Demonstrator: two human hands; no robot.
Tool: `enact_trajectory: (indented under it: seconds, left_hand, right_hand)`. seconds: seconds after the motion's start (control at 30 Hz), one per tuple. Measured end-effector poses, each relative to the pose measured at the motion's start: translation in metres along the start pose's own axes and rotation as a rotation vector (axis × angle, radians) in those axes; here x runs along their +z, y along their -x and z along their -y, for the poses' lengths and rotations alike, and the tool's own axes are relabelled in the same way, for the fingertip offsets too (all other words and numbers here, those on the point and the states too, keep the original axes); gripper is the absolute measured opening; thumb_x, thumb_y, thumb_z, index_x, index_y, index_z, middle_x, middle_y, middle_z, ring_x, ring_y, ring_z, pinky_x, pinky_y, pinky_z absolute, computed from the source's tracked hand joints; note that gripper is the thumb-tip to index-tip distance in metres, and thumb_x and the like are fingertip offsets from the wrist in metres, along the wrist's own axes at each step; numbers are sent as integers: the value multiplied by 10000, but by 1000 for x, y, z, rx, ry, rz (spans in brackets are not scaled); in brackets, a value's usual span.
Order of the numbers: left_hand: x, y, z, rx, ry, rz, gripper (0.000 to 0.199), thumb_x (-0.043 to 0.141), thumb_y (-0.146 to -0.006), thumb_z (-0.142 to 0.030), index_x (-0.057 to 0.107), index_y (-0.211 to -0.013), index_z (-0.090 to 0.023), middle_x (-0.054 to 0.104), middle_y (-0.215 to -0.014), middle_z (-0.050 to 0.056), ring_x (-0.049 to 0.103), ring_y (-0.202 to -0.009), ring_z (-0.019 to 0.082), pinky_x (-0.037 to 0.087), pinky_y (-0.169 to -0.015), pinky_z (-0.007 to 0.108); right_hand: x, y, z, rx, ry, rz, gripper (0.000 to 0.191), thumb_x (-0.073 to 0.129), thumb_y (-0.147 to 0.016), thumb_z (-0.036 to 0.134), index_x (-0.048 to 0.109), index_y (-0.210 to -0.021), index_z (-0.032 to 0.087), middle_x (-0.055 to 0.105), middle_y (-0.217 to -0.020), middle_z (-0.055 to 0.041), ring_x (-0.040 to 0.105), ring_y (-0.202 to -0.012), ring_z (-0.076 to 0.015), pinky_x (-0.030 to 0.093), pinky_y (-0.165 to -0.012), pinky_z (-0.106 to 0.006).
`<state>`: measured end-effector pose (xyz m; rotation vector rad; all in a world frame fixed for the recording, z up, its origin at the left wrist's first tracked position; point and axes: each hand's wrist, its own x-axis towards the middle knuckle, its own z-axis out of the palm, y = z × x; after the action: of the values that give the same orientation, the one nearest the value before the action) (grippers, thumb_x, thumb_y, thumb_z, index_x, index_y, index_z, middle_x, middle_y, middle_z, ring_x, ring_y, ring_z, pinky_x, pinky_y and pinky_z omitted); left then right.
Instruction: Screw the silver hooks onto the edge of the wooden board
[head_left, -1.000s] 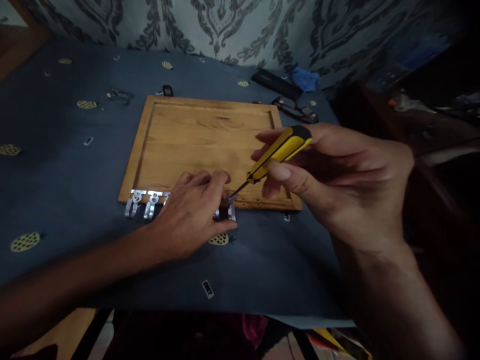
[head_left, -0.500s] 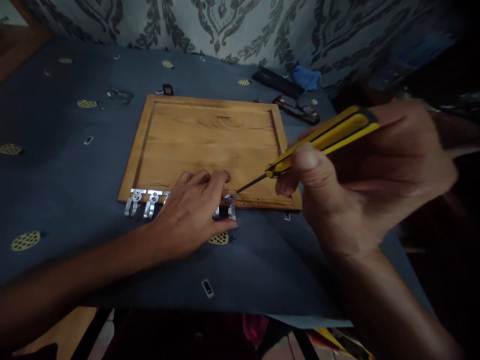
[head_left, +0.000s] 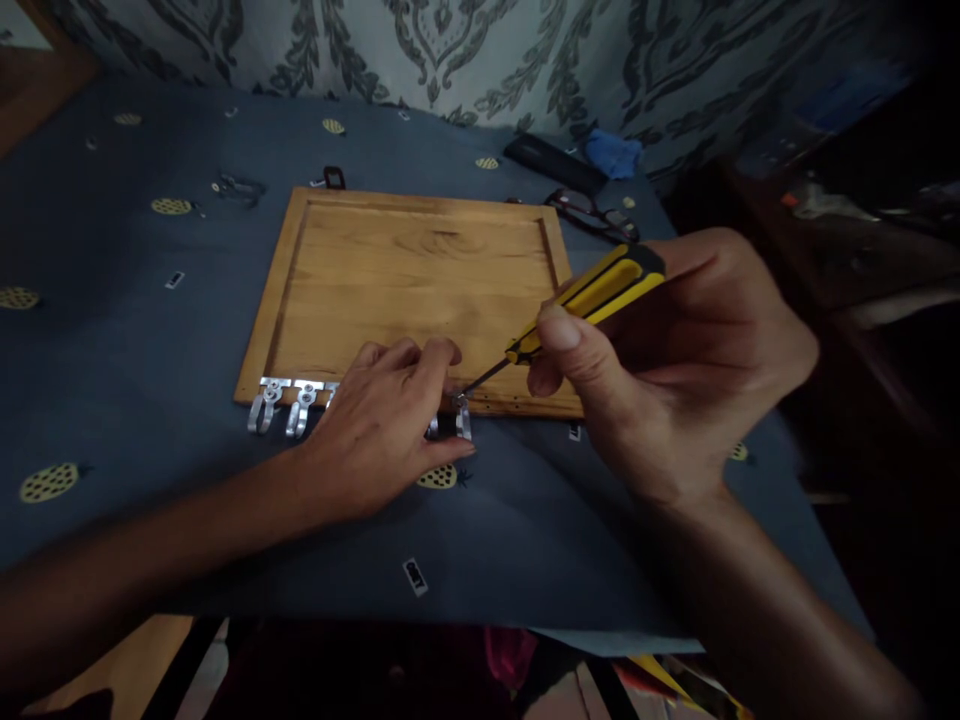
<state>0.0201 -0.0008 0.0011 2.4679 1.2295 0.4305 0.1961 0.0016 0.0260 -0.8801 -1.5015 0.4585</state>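
Note:
A yellow-and-black screwdriver (head_left: 592, 298) is gripped in my right hand (head_left: 675, 375), thumb along its handle. Its shaft slants down to the left, and the tip meets a silver metal hook (head_left: 464, 422) on the near edge of a framed wooden board (head_left: 405, 270). My left hand (head_left: 386, 420) rests over that edge, its thumb and forefinger pinched about the hook. Left of it, a metal hook (head_left: 262, 410) and another metal hook (head_left: 302, 408) sit on the edge with screws in them; more hooks are partly covered by my hand. Small holes show in the edge to the right.
Blue patterned cloth (head_left: 150, 350) covers the table. Beyond the board lie eyeglasses (head_left: 596, 215), a black case (head_left: 555, 165), a blue cloth (head_left: 613, 153), a small metal item (head_left: 240, 188) and a dark red clip-like piece (head_left: 334, 178). A patterned curtain (head_left: 450, 60) hangs behind.
My right hand has moved left and slightly down with the screwdriver, bringing the tip onto the hook. My left hand has stayed in place.

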Motion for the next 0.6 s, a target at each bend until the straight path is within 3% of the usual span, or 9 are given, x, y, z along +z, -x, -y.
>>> enact_trajectory:
  seconds: [0.17, 0.4, 0.6]
  left_hand:
    - [0, 0, 0, 9, 0, -5, 565, 806, -756, -416, 453, -1132, -186, 703, -1029, 61, 623, -1037, 285, 427, -864, 410]
    - [-1, -1, 0, -5, -8, 0, 593, 804, -750, -430, 452, -1164, -191, 700, -1075, 77, 621, -1061, 290, 437, -879, 415]
    - [-2, -1, -1, -21, 1, 12, 600, 813, -745, -416, 455, -1169, -189, 698, -1097, 84, 616, -1071, 293, 434, -885, 427]
  right_hand:
    - [0, 3, 4, 56, 53, -32, 211, 833, -744, 312, 646, -837, 278, 625, -749, 31, 562, -499, -130, 491, -406, -301]
    - [3, 4, 4, 38, -21, 1, 244, 854, -708, 369, 664, -855, 324, 625, -755, 36, 556, -478, -133, 485, -352, -300]
    - [0, 2, 3, 10, 13, 44, 295, 845, -724, 239, 707, -980, 288, 661, -848, 16, 591, -541, -126, 523, -423, -282]
